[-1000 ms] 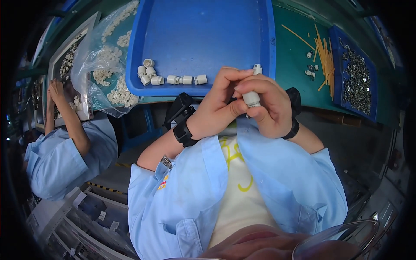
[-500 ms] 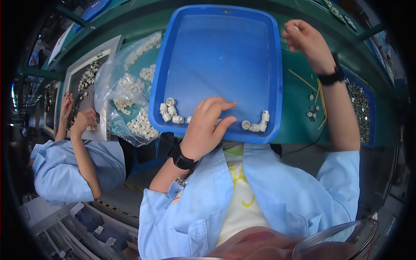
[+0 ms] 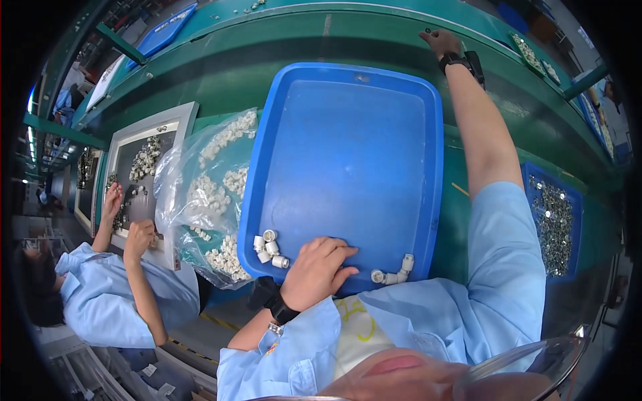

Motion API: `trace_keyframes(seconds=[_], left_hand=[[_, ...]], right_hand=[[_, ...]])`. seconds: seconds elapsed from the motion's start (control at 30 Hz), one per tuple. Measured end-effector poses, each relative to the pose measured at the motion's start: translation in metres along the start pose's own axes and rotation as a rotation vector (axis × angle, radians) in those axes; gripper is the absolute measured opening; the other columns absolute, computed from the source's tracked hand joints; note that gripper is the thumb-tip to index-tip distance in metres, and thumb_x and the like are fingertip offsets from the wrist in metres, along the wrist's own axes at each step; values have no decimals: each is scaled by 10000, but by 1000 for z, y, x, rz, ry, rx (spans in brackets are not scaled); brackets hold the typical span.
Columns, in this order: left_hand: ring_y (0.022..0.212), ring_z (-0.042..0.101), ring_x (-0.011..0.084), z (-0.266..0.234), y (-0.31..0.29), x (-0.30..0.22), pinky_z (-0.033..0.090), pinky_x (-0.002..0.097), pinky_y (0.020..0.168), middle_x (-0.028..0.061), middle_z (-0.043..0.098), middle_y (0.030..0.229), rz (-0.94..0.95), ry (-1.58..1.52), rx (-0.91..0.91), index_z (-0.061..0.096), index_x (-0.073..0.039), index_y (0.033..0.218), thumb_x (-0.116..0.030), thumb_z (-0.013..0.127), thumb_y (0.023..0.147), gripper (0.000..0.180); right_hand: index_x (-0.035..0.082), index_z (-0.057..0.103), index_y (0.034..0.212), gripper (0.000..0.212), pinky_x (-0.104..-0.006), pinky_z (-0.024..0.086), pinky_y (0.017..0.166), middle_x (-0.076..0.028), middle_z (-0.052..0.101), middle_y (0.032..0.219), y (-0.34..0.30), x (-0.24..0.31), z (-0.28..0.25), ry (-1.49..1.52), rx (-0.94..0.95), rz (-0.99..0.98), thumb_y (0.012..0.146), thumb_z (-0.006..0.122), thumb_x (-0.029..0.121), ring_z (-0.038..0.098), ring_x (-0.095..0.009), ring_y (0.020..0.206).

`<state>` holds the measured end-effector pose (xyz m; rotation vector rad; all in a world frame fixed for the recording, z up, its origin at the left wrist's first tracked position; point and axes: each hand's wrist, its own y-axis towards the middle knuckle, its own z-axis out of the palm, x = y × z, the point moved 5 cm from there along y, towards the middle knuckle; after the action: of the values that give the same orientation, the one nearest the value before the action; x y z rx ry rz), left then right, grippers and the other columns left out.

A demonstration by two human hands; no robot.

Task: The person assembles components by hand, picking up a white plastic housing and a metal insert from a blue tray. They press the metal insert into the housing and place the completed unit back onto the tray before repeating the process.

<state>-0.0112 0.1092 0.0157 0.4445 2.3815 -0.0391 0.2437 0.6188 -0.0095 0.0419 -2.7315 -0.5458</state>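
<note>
My left hand (image 3: pixel 319 267) lies on the near rim of a big blue tray (image 3: pixel 348 147), fingers bent and pointing right, with nothing seen in it. Just left of it sits a small cluster of white plastic fittings (image 3: pixel 267 247). Right of its fingertips lie a few more joined white fittings (image 3: pixel 394 273). My right arm stretches far up past the tray's right side, and my right hand (image 3: pixel 438 41) touches the raised green ledge at the back. Its fingers are too small and curled to show whether they hold anything. Both wrists carry black bands.
A clear plastic bag of white fittings (image 3: pixel 207 194) lies left of the tray. A grey framed tray with small parts (image 3: pixel 144 160) is further left, where a co-worker in blue (image 3: pixel 114 294) works with both hands. A blue bin of metal parts (image 3: pixel 555 224) stands at right.
Both hands were together at my chest on a white fitting. The left then dropped onto the tray's near rim, and the right reached up and further away to the back ledge.
</note>
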Motion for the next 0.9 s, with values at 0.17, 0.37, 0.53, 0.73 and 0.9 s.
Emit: trace_keyframes(seconds=[0.17, 0.37, 0.53, 0.73, 0.9], left_hand=[[868, 515, 241, 6, 0, 7, 398, 335, 758, 47, 552, 947, -66, -4, 52, 606, -98, 964, -143, 677, 699, 278], [839, 515, 232, 4, 0, 5, 398, 335, 737, 32, 556, 931, -70, -12, 51, 617, -105, 949, -141, 684, 693, 267], [820, 525, 240, 8, -9, 1, 406, 345, 712, 40, 569, 872, -71, -9, 79, 611, -95, 899, -149, 665, 709, 205], [776, 543, 287, 14, -9, 3, 427, 384, 674, 92, 578, 791, -28, -48, 39, 596, -65, 844, -148, 636, 727, 149], [707, 554, 303, 9, -7, -1, 440, 387, 630, 118, 586, 748, -9, 101, -35, 611, -26, 811, -165, 677, 702, 189]], right_hand=[[70, 633, 970, 609, -396, 455, 803, -150, 628, 999, 17, -13, 52, -216, 170, -5, 707, 574, 616, 584, -309, 932], [54, 546, 1125, 658, -372, 445, 816, -124, 588, 1094, 11, -20, 26, -224, 169, -10, 742, 561, 588, 560, -279, 991], [55, 534, 1146, 555, -278, 442, 784, -66, 596, 994, -67, 21, -85, 273, 627, -29, 814, 551, 499, 557, -160, 908], [41, 533, 1146, 363, -230, 425, 712, -22, 579, 920, -211, 57, -206, 450, 594, -423, 877, 550, 285, 519, -92, 804], [39, 553, 1116, 332, -267, 435, 714, -49, 590, 927, -322, 38, -252, 292, 593, -315, 860, 574, 250, 537, -122, 806]])
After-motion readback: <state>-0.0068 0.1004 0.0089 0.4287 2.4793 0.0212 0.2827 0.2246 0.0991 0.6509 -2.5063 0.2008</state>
